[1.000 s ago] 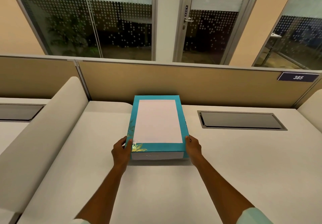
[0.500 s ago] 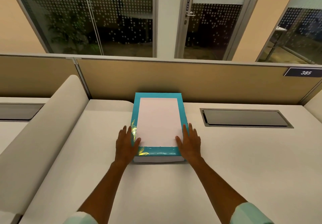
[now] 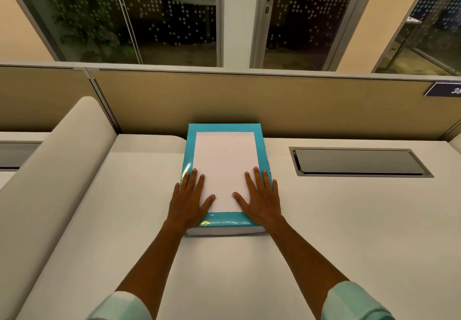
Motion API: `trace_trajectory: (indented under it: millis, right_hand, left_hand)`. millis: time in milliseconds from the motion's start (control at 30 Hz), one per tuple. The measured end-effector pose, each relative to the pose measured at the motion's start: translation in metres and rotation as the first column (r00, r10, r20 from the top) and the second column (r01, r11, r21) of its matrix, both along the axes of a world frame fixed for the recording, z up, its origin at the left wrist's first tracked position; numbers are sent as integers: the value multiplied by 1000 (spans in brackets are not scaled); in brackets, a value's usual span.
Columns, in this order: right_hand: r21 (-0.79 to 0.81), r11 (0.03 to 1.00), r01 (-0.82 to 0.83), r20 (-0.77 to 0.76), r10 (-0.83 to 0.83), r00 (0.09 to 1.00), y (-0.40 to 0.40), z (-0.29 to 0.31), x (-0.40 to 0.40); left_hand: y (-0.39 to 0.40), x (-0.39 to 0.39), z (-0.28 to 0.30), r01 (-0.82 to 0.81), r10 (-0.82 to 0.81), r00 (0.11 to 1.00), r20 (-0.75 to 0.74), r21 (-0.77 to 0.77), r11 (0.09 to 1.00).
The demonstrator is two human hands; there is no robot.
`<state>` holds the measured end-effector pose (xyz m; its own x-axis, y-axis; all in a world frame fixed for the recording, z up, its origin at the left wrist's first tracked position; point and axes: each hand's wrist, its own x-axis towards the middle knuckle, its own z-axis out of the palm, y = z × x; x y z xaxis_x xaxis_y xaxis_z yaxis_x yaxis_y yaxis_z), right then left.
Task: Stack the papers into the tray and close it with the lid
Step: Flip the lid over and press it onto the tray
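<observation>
A teal lid (image 3: 225, 127) with a pale pink centre panel lies flat on the white tray (image 3: 225, 231), whose front wall shows below the lid's near edge. The papers are hidden under the lid. My left hand (image 3: 188, 200) rests flat on the lid's near left corner, fingers spread. On the near right corner my right hand (image 3: 259, 198) lies flat the same way. Neither hand grips anything.
The tray sits on a white desk (image 3: 324, 220), its far end against a tan partition (image 3: 274, 105). A grey cable hatch (image 3: 359, 161) is set into the desk to the right. A rounded cream divider (image 3: 50, 182) runs along the left.
My hands left the lid's sides and moved up onto its top, fingers flattening out. The lid has settled lower on the tray and lies farther back, toward the partition.
</observation>
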<state>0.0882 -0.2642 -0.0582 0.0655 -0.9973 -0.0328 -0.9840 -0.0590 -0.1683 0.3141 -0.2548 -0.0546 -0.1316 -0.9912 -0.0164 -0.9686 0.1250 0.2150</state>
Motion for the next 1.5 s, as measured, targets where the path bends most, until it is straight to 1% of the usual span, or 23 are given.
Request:
trace_trajectory:
  millis: [133,300,400,567,700,800,1000,1100,1200,1300,1500]
  right_hand:
    - [-17,1000,9,-3,-9,1000,0,-4,-1]
    - [-27,999,19,33,-18,999,-2,-7,-1]
    - [-18,1000,21,54,-20,998,-2,-8,-1]
    - [41,999,13,57,-16,998,-3,-3,-1]
    - [49,999,17,88,-21,996,-11,5,-4]
    - [30,998,49,92,-52,994,-27,11,-11]
    - [-43,998,52,28,-50,998,-87,22,-18]
    - [-36,999,40,19,-39,999,-120,21,-12]
    - [-20,999,40,45,-39,998,-139,14,-9]
    - [8,1000,28,51,-29,998,-151,4,-9]
    - [-22,1000,22,52,-21,998,-153,-10,-10]
  left_hand:
    - [-4,-3,1,-6,6,1000,19,-17,1000]
    - [-3,-3,0,-10,11,1000,16,-19,1000]
    - [-4,-4,-2,-20,20,1000,12,8,1000]
    - [-9,-2,0,-21,22,1000,-19,68,997]
    - [-22,1,5,-15,18,999,-51,71,997]
    - [-39,7,10,-37,39,999,-23,63,997]
    - [-77,16,11,-52,53,999,-11,47,998]
    - [-98,12,5,-64,64,998,-2,70,995]
    - [-115,7,1,-63,63,998,-2,77,995]
    - [-134,7,-1,-56,55,998,10,58,997]
    - [-143,5,-12,-60,60,998,-13,-14,998]
